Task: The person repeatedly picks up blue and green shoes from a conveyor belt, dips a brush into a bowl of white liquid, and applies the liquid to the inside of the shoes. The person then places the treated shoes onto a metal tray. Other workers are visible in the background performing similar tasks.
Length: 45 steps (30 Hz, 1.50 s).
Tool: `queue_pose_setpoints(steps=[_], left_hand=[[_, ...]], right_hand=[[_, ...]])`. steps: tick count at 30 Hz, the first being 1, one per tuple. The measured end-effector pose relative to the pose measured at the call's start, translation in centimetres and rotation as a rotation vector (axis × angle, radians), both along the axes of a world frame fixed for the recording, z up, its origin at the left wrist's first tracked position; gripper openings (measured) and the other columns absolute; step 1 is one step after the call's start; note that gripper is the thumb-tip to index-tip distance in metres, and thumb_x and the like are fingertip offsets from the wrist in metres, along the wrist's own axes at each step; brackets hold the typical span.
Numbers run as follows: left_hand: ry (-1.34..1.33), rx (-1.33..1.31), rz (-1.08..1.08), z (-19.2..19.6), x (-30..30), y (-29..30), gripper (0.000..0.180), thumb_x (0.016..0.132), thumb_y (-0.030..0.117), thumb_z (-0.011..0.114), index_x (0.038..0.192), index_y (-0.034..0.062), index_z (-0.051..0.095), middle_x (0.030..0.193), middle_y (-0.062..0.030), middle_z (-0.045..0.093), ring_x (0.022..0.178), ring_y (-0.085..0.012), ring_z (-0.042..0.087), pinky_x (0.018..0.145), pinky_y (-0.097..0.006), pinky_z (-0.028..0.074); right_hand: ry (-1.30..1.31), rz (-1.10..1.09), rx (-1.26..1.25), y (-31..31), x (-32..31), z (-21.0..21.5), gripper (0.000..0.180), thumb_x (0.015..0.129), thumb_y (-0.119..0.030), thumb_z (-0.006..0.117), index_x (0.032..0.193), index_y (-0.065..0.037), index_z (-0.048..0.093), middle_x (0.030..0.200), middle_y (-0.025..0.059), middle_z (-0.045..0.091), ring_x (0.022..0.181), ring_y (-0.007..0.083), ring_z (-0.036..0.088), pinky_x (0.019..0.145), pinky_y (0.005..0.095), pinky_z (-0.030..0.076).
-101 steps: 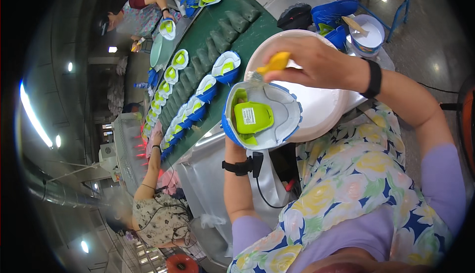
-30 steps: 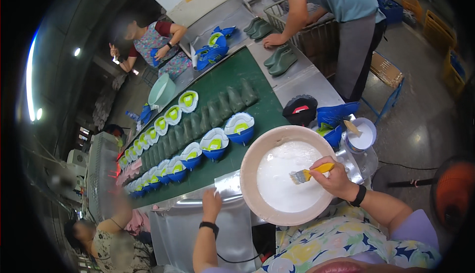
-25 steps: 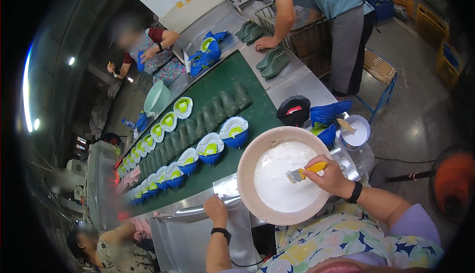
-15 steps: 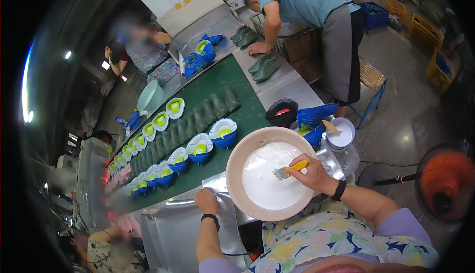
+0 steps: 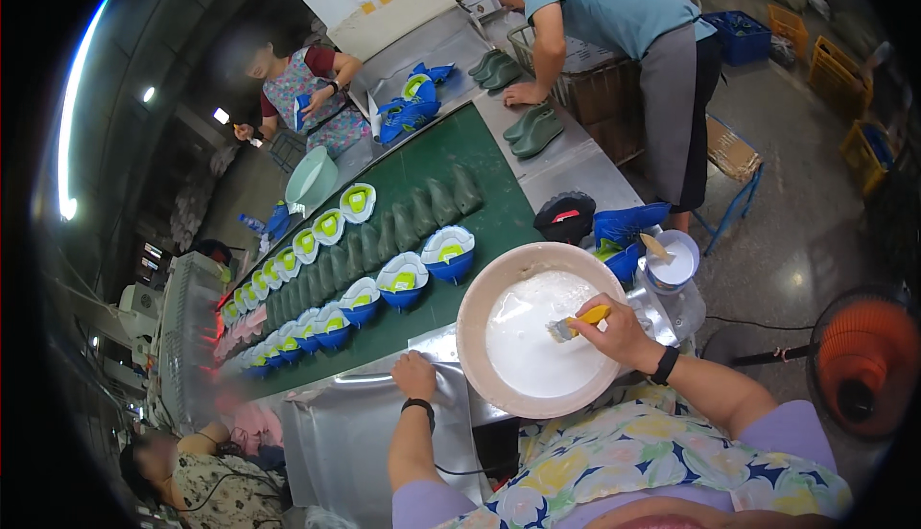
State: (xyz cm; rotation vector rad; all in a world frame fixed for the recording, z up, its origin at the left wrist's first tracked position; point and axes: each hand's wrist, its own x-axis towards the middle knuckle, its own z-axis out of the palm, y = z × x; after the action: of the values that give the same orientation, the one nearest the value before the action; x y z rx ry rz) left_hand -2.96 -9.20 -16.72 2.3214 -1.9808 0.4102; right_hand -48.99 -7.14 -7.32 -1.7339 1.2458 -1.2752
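Note:
In my right hand [image 5: 619,337] is a paintbrush [image 5: 589,315] with a yellow handle. Its pale bristles are over the white liquid [image 5: 532,347] inside a wide beige basin [image 5: 475,376]; whether they touch it I cannot tell. My left hand [image 5: 414,376], loosely closed with no object visible in it, rests by the metal edge left of the basin. Beyond both hands, blue shoe uppers [image 5: 448,253] with white and lime insides stand in a row on the green conveyor belt [image 5: 489,169]. Dark green shoe lasts [image 5: 403,227] form another row behind them.
Right of the basin stand a white bucket [image 5: 672,262] with a brush in it, blue uppers [image 5: 628,227] and a black upper [image 5: 564,217]. An orange fan [image 5: 863,371] is at the right. Co-workers are across the belt, one near a pale green basin [image 5: 312,182], and at lower left.
The whole view has shifted, so the basin and belt sit farther right. My right hand keeps the paintbrush over the basin. The far-left co-worker now shows a blue shoe and a brush in hand.

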Motion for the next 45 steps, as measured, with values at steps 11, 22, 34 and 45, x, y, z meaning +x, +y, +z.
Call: queue_pose_setpoints(steps=[11,22,34,45], left_hand=[[0.206,-0.197,-0.369,20.0,-1.3,-26.1,0.08,0.085,0.011,0.065,0.154,0.009,0.024,0.118,-0.0308,0.058,0.103,-0.0442,0.06,0.09,-0.052,0.048],[-0.017,0.075,-0.215,21.4,-6.8,-32.7,0.062,0.084,0.03,0.068,0.141,0.0159,0.048,0.128,-0.0163,0.06,0.123,-0.0357,0.054,0.1,-0.052,0.045],[0.152,0.551,-0.038,18.0,-0.5,-25.1,0.058,0.087,0.021,0.065,0.141,0.0105,0.048,0.137,-0.0199,0.057,0.127,-0.0364,0.054,0.105,-0.045,0.045],[0.209,0.458,-0.191,18.7,-3.9,-25.6,0.062,0.088,0.019,0.064,0.146,0.0133,0.043,0.139,-0.0217,0.054,0.129,-0.0365,0.052,0.107,-0.045,0.044]], right_hand=[[-0.008,0.029,0.036,-0.4,0.3,0.7,0.028,0.086,-0.021,0.078,0.097,-0.004,0.059,0.087,0.0118,0.069,0.078,0.0256,0.069,0.07,0.033,0.053],[-0.014,-0.037,0.099,0.0,0.4,0.3,0.025,0.082,-0.011,0.081,0.099,-0.005,0.063,0.092,0.0097,0.07,0.083,0.0225,0.07,0.074,0.0302,0.055],[-0.011,0.003,0.047,-0.2,0.2,0.1,0.026,0.082,-0.011,0.08,0.097,-0.006,0.06,0.09,0.0093,0.069,0.081,0.0225,0.069,0.072,0.0312,0.054],[0.01,0.006,0.025,-0.1,0.3,0.8,0.024,0.083,-0.013,0.08,0.096,-0.005,0.061,0.089,0.0089,0.066,0.078,0.0225,0.068,0.07,0.0308,0.053]])
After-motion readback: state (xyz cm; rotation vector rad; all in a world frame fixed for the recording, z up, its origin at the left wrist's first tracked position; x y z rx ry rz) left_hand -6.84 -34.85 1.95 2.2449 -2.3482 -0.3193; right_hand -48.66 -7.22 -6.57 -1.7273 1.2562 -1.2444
